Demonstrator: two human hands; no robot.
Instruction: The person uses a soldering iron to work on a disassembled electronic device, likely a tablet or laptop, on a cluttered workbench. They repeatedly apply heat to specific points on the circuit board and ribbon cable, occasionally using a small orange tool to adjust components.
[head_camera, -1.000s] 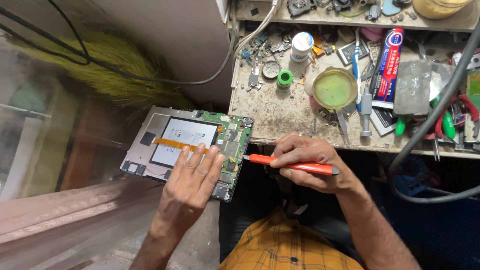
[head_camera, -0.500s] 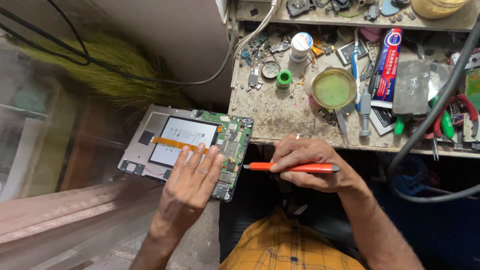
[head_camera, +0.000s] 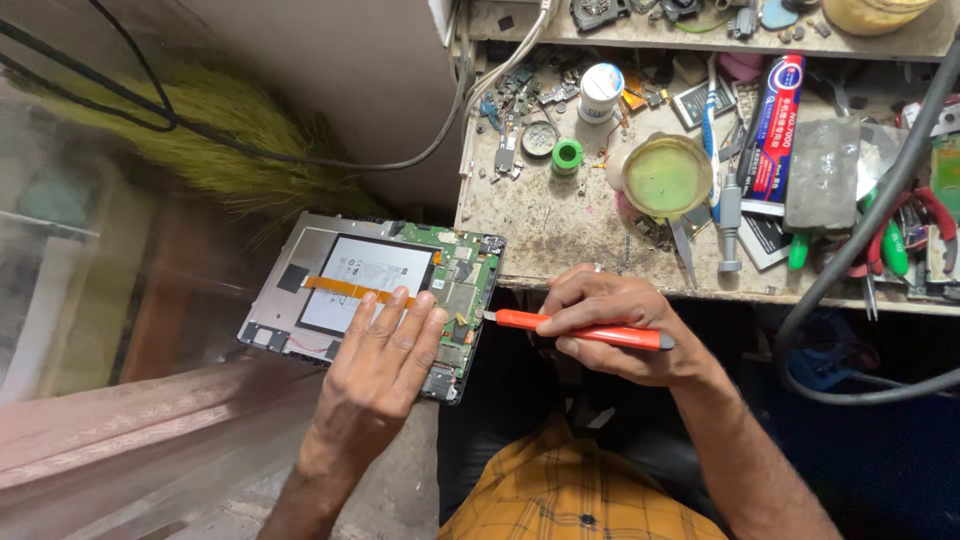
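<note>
One opened tablet (head_camera: 375, 290), one orange screwdriver (head_camera: 580, 329), two hands.

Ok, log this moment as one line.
left hand: flat on opened tablet | right hand: holds orange screwdriver | tip at tablet edge

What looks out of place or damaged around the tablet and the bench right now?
The opened tablet has no back cover, so its battery and green circuit board are bare, and it overhangs the workbench edge, held by the left hand. The bench is littered with small parts.
</note>
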